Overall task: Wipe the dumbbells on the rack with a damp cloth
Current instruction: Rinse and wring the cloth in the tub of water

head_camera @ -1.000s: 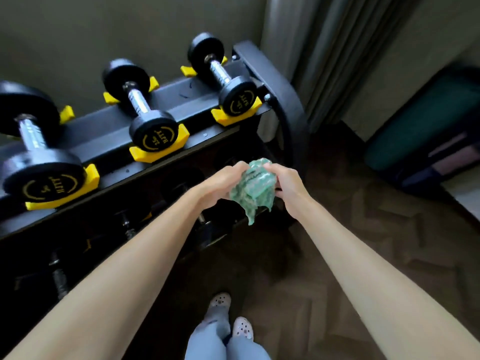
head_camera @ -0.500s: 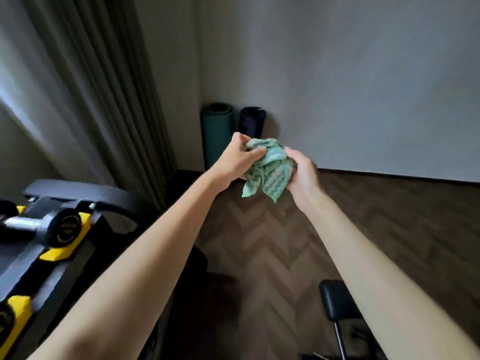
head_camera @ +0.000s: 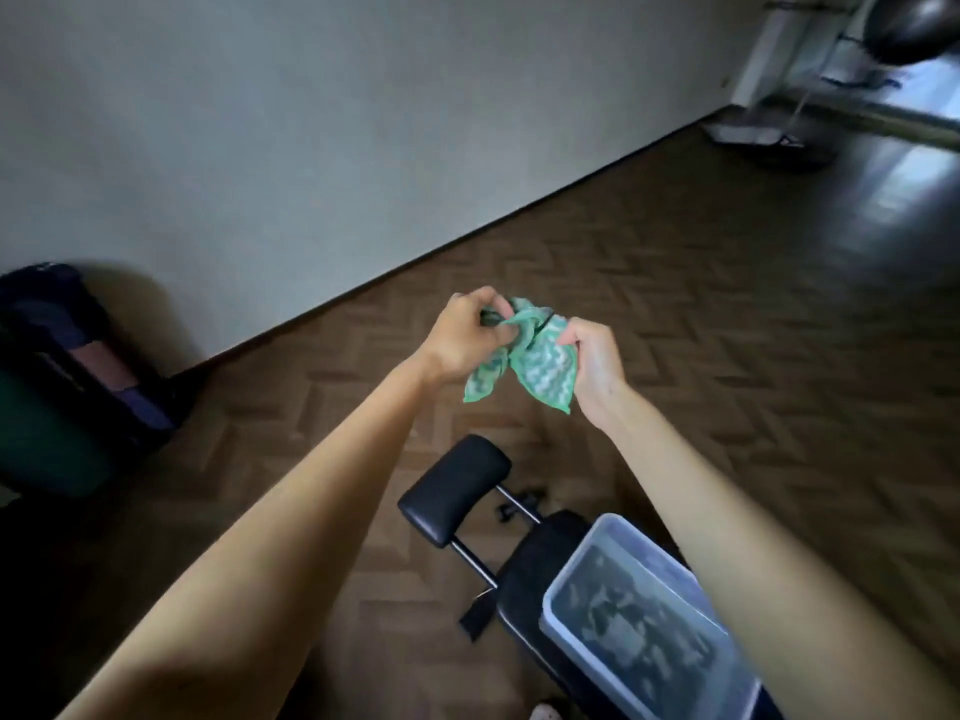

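A crumpled green-and-white cloth [head_camera: 535, 363] hangs between my two hands, out in front of me above the floor. My left hand [head_camera: 465, 337] pinches its upper left part with curled fingers. My right hand [head_camera: 595, 358] grips its right side. Two corners of the cloth dangle below the hands. The dumbbells and their rack are out of view.
A clear plastic tub [head_camera: 644, 623] holding water sits on a black workout bench [head_camera: 457, 488] at the lower right. Rolled mats [head_camera: 57, 376] stand against the wall [head_camera: 311, 148] at the left. Herringbone wood floor [head_camera: 727, 330] stretches ahead. Exercise equipment [head_camera: 852, 59] stands in the far right corner.
My view has swung right, away from the dumbbell rack, past the mats to the bench and tub. Both hands kept holding the cloth and have pulled it slightly apart.
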### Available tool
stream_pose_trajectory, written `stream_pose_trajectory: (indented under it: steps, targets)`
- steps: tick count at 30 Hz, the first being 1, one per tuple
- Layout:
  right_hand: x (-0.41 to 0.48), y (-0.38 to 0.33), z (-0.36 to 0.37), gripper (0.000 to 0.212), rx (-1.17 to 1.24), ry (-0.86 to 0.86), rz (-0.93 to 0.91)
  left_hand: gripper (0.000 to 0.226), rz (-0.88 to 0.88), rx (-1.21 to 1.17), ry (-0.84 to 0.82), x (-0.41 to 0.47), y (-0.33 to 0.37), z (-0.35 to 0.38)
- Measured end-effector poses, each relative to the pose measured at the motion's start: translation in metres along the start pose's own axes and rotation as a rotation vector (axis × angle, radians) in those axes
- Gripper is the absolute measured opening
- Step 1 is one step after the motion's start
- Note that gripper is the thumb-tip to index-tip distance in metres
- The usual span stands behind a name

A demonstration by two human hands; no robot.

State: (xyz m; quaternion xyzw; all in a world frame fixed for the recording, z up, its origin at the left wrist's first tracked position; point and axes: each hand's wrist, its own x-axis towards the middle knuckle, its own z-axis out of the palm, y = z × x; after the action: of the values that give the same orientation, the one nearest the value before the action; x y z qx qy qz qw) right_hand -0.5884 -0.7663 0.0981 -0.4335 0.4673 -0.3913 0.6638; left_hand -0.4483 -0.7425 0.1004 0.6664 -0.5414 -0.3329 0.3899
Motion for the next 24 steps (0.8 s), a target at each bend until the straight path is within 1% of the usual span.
stream_pose_trajectory:
  steps: [1, 3, 4, 6, 7, 8, 11, 14, 16, 19, 22, 24]
  targets:
    - [0.009, 0.0, -0.023, 0.013, -0.034, 0.05, -0.002, 0.013, -0.004, 0.012, -0.027, 0.014, 0.005, 0.023]
    - [0.025, 0.005, -0.069, 0.02, -0.111, 0.103, 0.007, 0.015, -0.031, 0.071, -0.091, 0.037, 0.009, 0.069]
    - [0.03, 0.01, -0.088, 0.019, -0.156, 0.117, 0.021, 0.018, -0.049, 0.106, -0.13, 0.046, 0.007, 0.088]
    - [0.039, 0.024, -0.131, 0.011, -0.208, 0.194, 0.051, 0.019, -0.084, 0.166, -0.242, 0.06, 0.003, 0.132]
    - [0.042, 0.034, -0.153, 0.017, -0.223, 0.24, 0.089, 0.016, -0.099, 0.206, -0.303, 0.067, -0.003, 0.157]
    - [0.043, 0.044, -0.169, 0.025, -0.246, 0.257, 0.129, 0.015, -0.114, 0.248, -0.346, 0.07, -0.009, 0.176]
    - [0.045, 0.078, -0.213, 0.015, -0.371, 0.227, 0.219, 0.028, -0.159, 0.356, -0.458, 0.073, -0.035, 0.237]
    - [0.04, 0.118, -0.245, 0.027, -0.453, 0.256, 0.33, 0.031, -0.177, 0.426, -0.604, 0.066, -0.066, 0.282]
    - [0.039, 0.158, -0.267, 0.031, -0.486, 0.265, 0.398, 0.032, -0.206, 0.452, -0.697, 0.061, -0.091, 0.309]
    - [0.039, 0.214, -0.291, 0.034, -0.511, 0.314, 0.54, 0.039, -0.302, 0.482, -0.76, 0.056, -0.125, 0.34]
    - [0.04, 0.265, -0.314, 0.039, -0.548, 0.407, 0.695, 0.037, -0.292, 0.546, -0.772, 0.051, -0.162, 0.37]
    - [0.041, 0.29, -0.324, 0.04, -0.589, 0.451, 0.784, 0.034, -0.229, 0.592, -0.753, 0.049, -0.183, 0.387]
